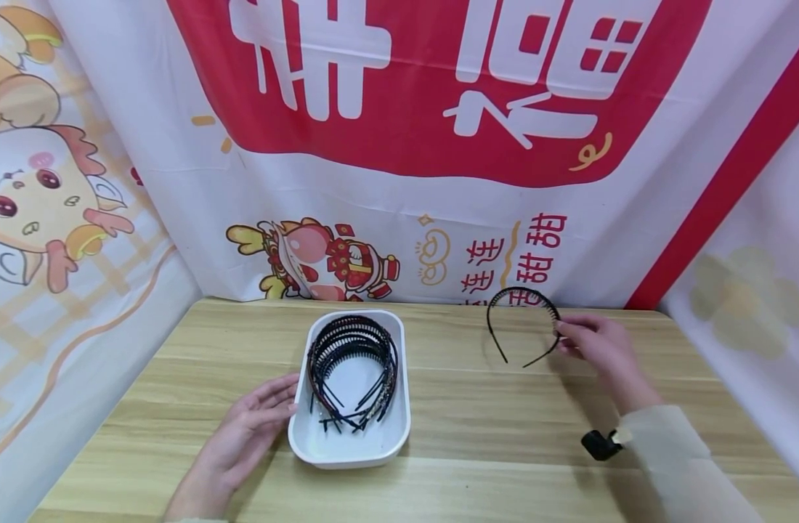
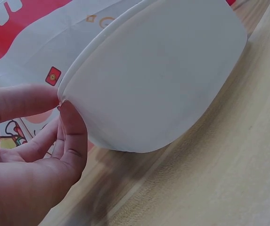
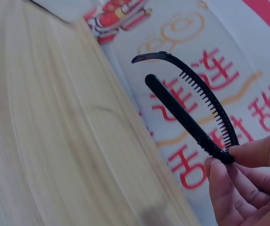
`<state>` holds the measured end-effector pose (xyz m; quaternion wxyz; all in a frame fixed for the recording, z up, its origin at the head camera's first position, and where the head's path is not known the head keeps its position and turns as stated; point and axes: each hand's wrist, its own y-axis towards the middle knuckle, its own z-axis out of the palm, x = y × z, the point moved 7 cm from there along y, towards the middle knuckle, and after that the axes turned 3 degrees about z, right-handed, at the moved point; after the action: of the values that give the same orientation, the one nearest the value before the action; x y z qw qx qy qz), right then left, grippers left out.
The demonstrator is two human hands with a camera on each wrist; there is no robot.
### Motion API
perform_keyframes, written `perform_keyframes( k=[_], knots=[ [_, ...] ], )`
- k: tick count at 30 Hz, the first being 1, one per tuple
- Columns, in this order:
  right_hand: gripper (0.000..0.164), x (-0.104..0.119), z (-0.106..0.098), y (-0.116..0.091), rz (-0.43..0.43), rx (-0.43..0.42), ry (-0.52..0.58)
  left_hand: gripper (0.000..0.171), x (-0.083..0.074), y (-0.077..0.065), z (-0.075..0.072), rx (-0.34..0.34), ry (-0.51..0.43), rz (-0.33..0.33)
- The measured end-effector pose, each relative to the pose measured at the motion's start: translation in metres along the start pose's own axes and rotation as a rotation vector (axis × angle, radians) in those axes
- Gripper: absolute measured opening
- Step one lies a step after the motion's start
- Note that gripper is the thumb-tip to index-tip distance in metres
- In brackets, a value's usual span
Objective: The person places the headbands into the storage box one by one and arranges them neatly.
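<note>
In the head view a black toothed headband (image 1: 525, 290) is held up over the far right of the table. My right hand (image 1: 595, 345) pinches one side of it between thumb and fingers. The right wrist view shows this headband (image 3: 186, 122) side-on, its comb teeth facing inward and both ends free. To the left, a white plastic tub (image 1: 389, 447) contains several black headbands (image 1: 354, 323) nested together, some with beaded trim. My left hand (image 1: 252, 428) is at the tub's left side. In the left wrist view its thumb and finger (image 2: 73, 125) pinch the tub's rim.
Under everything is a light wood-grain table (image 1: 478, 436). A printed cloth (image 1: 399, 240) with red and white lettering hangs along its back edge, with more printed cloth at both sides. A small black object (image 1: 601, 444) shows by the right sleeve (image 1: 674, 450).
</note>
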<state>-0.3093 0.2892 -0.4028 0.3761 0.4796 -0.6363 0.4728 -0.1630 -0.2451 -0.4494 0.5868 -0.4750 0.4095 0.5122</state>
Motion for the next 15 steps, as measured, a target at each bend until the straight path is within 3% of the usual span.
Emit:
perform_keyframes(
  k=[7,15],
  knots=[
    [0.049,0.021,0.033,-0.004,-0.052,0.039,-0.026,0.047,0.000,0.000,0.001,0.024,-0.005,0.009],
    [0.042,0.039,0.080,-0.009,-0.072,0.088,0.016,0.046,0.000,0.000,0.000,0.024,-0.010,0.004]
  ],
)
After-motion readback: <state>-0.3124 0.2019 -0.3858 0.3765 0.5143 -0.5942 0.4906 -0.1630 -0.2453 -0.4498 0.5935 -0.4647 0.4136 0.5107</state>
